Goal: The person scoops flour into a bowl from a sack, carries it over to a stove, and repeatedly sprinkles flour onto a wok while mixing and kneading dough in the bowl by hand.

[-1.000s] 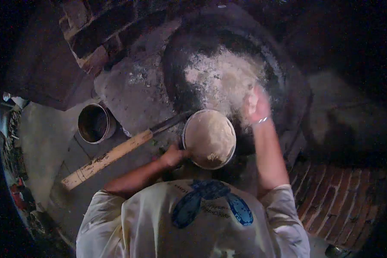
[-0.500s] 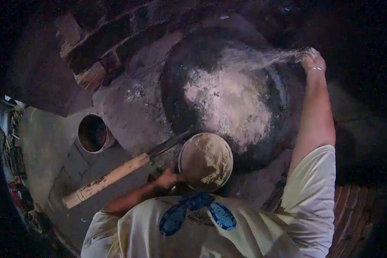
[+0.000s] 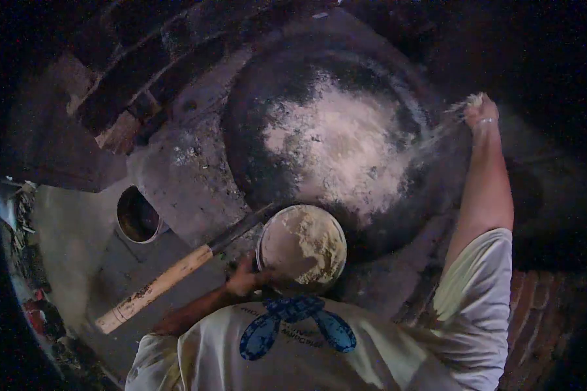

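Observation:
My left hand (image 3: 244,278) grips the near left rim of a round white bucket (image 3: 338,277), which holds pale powder (image 3: 316,244). Out to the right, my right hand (image 3: 481,112) is closed round some of the pale powder, and a thin stream of it trails off toward the left. Beyond the bucket lies a wide, dark round pan (image 3: 248,117) whose middle is covered by a spread layer of pale powder (image 3: 346,143). A silver band circles my right wrist.
A tool with a wooden handle (image 3: 153,290) and dark shaft lies left of the bucket, its far end by the pan. An open bucket (image 3: 138,215) stands at the left. Stacked bricks (image 3: 120,130) rise at the upper left; brickwork (image 3: 535,313) shows lower right.
My right hand has swung from over the pan out to the right, scattering powder. The powder layer looks wider. My left hand and the bucket have shifted lower in view.

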Demonstrator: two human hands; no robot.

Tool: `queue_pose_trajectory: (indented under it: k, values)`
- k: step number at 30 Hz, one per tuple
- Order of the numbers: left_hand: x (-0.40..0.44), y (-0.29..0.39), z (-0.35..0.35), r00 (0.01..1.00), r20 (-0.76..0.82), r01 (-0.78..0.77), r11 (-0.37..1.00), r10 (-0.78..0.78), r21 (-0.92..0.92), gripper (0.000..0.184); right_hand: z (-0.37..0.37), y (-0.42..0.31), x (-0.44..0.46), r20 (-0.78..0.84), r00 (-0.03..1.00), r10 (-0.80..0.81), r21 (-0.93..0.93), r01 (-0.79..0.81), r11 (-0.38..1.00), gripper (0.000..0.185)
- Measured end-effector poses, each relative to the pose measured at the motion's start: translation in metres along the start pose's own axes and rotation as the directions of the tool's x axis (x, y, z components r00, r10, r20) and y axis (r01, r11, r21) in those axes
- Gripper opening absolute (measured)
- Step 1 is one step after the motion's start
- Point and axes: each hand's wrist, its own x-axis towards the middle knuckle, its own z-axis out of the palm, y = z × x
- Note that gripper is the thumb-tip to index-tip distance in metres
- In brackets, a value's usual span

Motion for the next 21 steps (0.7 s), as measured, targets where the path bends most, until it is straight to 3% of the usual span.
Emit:
queue_pose_trajectory:
  k: [1,3,4,5,6,7,10,13,15,19,20,21]
  values:
    - [0.004,0.002,0.006,1.0,0.016,0.024,1.0,-0.023,-0.001,0.054,0.045,-0.007,0.003,-0.375,0.919,-0.117,-0.135,0.071,0.988,0.014]
    - [0.006,0.006,0.014,0.998,0.029,0.049,0.999,-0.049,0.001,0.054,0.091,-0.021,0.0,-0.133,0.991,-0.007,-0.132,-0.01,0.991,0.015]
    - [0.004,0.006,0.018,0.999,-0.019,0.035,0.998,-0.034,0.044,0.054,0.059,-0.025,0.048,0.056,0.981,-0.188,-0.412,0.194,0.89,0.014]
    - [0.004,0.006,0.02,0.998,-0.066,0.022,0.996,-0.017,0.087,0.054,0.027,-0.029,0.095,0.254,0.894,-0.369,-0.639,0.442,0.63,0.014]
    - [0.005,0.005,0.021,0.998,-0.068,0.024,0.996,-0.018,0.09,0.054,-0.003,-0.032,0.14,0.421,0.75,-0.511,-0.713,0.621,0.325,0.013]
    - [0.007,0.005,0.022,0.997,-0.065,0.036,0.993,-0.028,0.116,0.054,-0.008,-0.034,0.14,0.419,0.751,-0.511,-0.715,0.619,0.324,0.013]
    - [0.01,0.007,0.023,0.997,-0.058,0.07,0.978,-0.06,0.195,0.052,0.0,-0.04,0.101,0.007,0.927,-0.375,-0.686,0.277,0.672,0.022]
    - [0.015,0.008,0.021,0.996,-0.054,0.087,0.956,-0.075,0.281,0.052,0.005,-0.044,0.063,-0.362,0.928,-0.089,-0.45,-0.09,0.889,0.032]
    - [0.015,0.007,0.018,0.995,-0.056,0.091,0.932,-0.076,0.35,0.052,-0.004,-0.04,0.052,-0.319,0.937,-0.142,-0.546,-0.059,0.836,0.028]
    - [0.003,0.002,0.013,0.994,-0.064,0.109,0.929,-0.092,0.354,0.054,-0.031,-0.017,0.032,-0.083,0.955,-0.284,-0.844,0.084,0.53,0.019]
    - [-0.004,-0.001,0.01,0.993,-0.069,0.118,0.927,-0.1,0.356,0.055,-0.019,-0.013,0.018,-0.083,0.957,-0.277,-0.843,0.081,0.532,0.019]
    - [-0.011,-0.003,0.008,0.991,-0.077,0.13,0.925,-0.109,0.358,0.055,-0.006,-0.012,0.004,-0.147,0.974,-0.17,-0.595,0.051,0.802,0.024]
